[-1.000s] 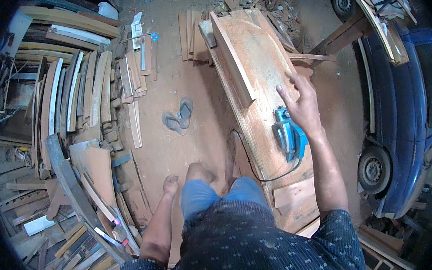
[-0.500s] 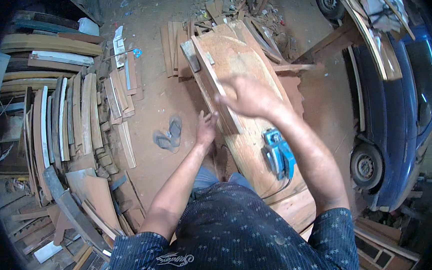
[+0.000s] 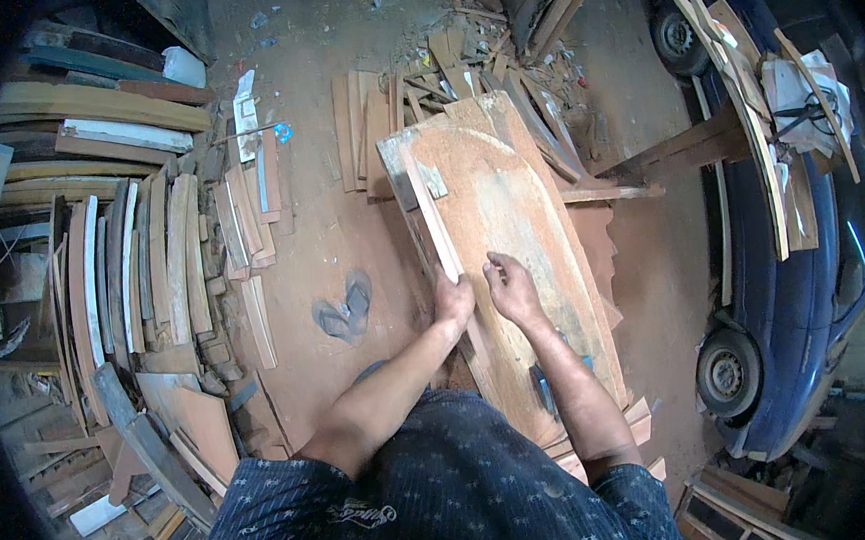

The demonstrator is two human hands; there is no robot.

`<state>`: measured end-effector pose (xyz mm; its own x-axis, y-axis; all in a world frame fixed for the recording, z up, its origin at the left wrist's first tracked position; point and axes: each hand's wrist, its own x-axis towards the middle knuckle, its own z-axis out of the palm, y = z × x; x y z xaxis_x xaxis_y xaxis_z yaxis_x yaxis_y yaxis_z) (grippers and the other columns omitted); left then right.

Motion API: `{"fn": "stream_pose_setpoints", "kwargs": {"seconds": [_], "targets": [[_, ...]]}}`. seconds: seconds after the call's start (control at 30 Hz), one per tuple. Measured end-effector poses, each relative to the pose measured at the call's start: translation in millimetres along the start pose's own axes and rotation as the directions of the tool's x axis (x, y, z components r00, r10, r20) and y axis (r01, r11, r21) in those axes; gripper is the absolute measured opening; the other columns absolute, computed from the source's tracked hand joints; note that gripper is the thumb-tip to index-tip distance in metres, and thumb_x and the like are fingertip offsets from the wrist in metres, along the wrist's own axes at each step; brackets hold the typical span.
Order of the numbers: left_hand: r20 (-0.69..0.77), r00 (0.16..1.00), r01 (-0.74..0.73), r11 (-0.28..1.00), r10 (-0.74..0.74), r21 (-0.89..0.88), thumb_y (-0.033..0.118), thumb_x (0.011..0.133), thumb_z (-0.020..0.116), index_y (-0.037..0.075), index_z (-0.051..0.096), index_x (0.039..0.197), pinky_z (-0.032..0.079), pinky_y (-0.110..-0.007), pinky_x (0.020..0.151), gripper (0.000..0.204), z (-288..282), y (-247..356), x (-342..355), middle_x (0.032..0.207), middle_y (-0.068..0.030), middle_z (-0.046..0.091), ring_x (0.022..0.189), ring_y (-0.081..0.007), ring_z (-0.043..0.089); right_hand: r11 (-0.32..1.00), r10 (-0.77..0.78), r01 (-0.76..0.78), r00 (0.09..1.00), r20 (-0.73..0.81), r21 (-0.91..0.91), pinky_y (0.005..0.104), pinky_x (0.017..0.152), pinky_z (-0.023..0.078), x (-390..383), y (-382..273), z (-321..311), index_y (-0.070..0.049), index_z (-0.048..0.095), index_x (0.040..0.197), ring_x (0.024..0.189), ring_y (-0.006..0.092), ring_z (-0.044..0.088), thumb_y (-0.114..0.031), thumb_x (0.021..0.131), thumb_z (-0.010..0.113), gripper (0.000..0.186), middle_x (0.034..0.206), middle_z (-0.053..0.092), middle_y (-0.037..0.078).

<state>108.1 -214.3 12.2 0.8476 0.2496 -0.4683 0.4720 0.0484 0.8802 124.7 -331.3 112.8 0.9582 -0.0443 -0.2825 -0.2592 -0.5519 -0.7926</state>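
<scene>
Head view: since the previous frame both hands have drawn closer together on the wooden board [image 3: 510, 224], left hand [image 3: 453, 304] now gripping the narrow strip [image 3: 434, 225] along the board's left edge, right hand [image 3: 512, 286] loosely curled, empty, beside it; blue power tool [image 3: 544, 388] near the board's lower end.

A pair of grey flip-flops [image 3: 345, 308] is lying on the dirt floor [image 3: 328, 207]. Curved wooden boards [image 3: 132, 271] are standing stacked along the left, with loose offcuts [image 3: 249, 223] lying beside them. Splintered scraps [image 3: 477, 51] are piling up at the top. A blue car [image 3: 804, 274] is sitting at the right, its wheel [image 3: 729, 375] showing, with planks [image 3: 743, 118] resting across it.
</scene>
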Motion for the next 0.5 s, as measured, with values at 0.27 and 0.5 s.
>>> {"fn": "stream_pose_setpoints", "kwargs": {"seconds": [0.27,0.5], "targets": [[-0.137,0.99,0.04,0.999,-0.04,-0.005,0.003,0.09,0.054,-0.003,0.045,0.141,0.046,-0.041,0.106,0.052,-47,12,-25,0.128,-0.0229,0.064,0.121,-0.0329,0.062,0.961,0.068,-0.027,0.987,0.142,-0.274,0.0502,0.1,0.05,-15,84,81,0.006,0.055,0.136,0.12,0.0439,0.06,-0.024,0.09,0.069,0.056,0.134,0.057,0.033],[-0.108,0.993,-0.046,0.998,0.051,0.043,0.0,0.09,0.051,-0.006,0.035,0.149,0.04,-0.039,0.113,0.062,-58,-16,-6,0.138,-0.0269,0.057,0.129,-0.0354,0.056,0.965,0.06,-0.064,0.998,-0.022,-0.256,0.0573,0.079,0.055,-44,89,92,0.003,0.059,0.123,0.086,0.0506,0.068,-0.014,0.092,0.061,0.035,0.09,0.068,0.032]]}}
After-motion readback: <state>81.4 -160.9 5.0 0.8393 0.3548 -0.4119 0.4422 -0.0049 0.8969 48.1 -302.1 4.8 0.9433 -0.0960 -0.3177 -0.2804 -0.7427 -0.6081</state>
